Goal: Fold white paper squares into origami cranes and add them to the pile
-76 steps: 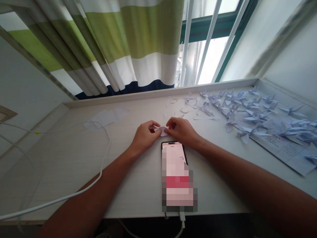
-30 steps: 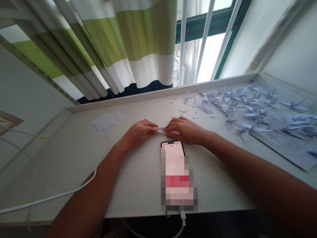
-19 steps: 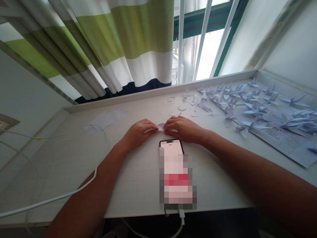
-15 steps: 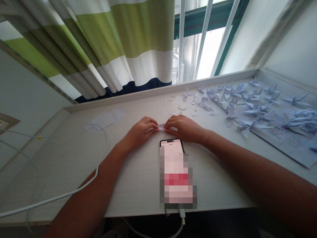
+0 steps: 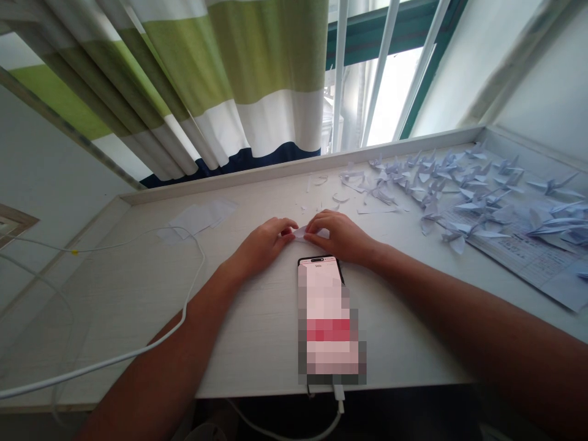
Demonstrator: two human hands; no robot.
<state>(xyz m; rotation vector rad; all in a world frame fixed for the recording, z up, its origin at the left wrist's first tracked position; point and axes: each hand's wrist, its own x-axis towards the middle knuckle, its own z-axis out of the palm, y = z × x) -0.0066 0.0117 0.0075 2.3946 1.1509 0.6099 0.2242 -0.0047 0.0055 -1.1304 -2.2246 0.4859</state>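
Folded paper (image 5: 305, 233): one piece, small, white, at the centre of the desk (image 5: 138, 306), pinched between both hands.

Left hand (image 5: 263, 246): fingers nearly closed, gripping the paper's left end.

Right hand (image 5: 339, 236): fingers nearly closed, gripping its right end; fingertips just beside the left hand's.

Phone (image 5: 319, 294): face up, at 6 o'clock, just below the hands; screen blurred.

Paper cranes (image 5: 473, 202): many, pale lilac, at 2 o'clock, partly on a printed sheet (image 5: 519, 260).

Paper scraps (image 5: 353, 187): at 1 o'clock.

Blank slips (image 5: 195, 222): at 10 o'clock.

White cable (image 5: 114, 361): at 8 o'clock.
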